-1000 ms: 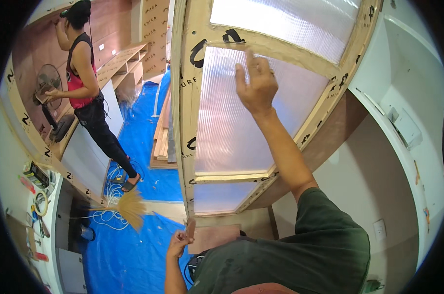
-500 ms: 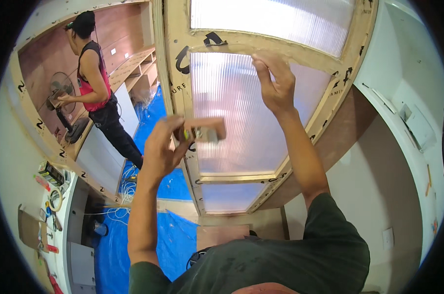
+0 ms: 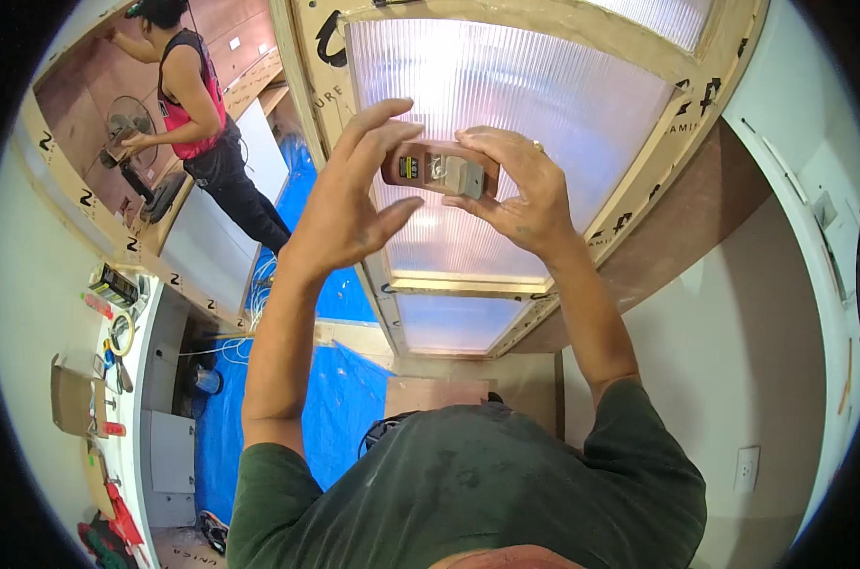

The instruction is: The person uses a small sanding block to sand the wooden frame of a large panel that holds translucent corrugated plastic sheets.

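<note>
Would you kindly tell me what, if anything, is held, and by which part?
A small brown hand plane, gripped at its right end by the right hand.

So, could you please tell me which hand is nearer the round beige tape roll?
Left. The left hand is to the right of the tape roll; the right hand is farther right, gripping the rounded reddish-brown block.

Centre, before a panelled door (image 3: 506,85): a block (image 3: 411,163) in the right hand (image 3: 527,185), its other end beside the left hand (image 3: 349,196). Left: a box (image 3: 72,396) on a tabletop (image 3: 138,403); farther off, a co-worker (image 3: 190,95) beside a fan (image 3: 131,119). Right: a wall socket (image 3: 748,468).
</note>
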`<state>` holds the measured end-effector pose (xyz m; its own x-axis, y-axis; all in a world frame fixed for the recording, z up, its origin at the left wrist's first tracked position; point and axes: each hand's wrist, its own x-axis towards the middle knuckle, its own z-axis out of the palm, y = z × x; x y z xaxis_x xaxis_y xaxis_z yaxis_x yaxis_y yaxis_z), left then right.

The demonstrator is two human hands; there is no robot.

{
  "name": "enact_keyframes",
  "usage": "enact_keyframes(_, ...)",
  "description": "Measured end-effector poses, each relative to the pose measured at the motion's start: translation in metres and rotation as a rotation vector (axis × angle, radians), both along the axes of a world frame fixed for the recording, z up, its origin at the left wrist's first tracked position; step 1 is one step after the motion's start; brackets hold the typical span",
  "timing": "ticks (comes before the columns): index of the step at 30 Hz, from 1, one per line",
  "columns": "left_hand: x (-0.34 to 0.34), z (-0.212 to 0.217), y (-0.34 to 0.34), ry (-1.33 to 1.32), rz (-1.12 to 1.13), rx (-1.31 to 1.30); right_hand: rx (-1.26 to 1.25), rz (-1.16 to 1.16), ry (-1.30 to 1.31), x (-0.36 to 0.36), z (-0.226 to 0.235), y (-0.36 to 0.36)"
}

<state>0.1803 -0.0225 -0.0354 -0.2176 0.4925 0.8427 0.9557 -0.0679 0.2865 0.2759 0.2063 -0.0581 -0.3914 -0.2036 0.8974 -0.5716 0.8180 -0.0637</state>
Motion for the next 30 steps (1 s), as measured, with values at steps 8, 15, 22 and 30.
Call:
enact_keyframes(8, 0.006, -0.019, 0.019, 0.134, 0.099, 0.036, 0.015, -0.124, 0.080, 0.004, -0.008, -0.004)
enact_keyframes(15, 0.011, -0.011, 0.015, -0.085, 0.077, 0.136, 0.005, -0.131, 0.035, 0.003, -0.011, -0.004)
enact_keyframes(22, -0.081, -0.073, -0.179, -0.662, -0.910, 0.405, -0.245, -0.018, -0.143, -0.002, -0.020, 0.004)
enact_keyframes(30, -0.035, -0.079, -0.087, -0.172, 0.398, 0.054, 0.017, -0.089, 0.151, -0.019, 0.037, -0.003)
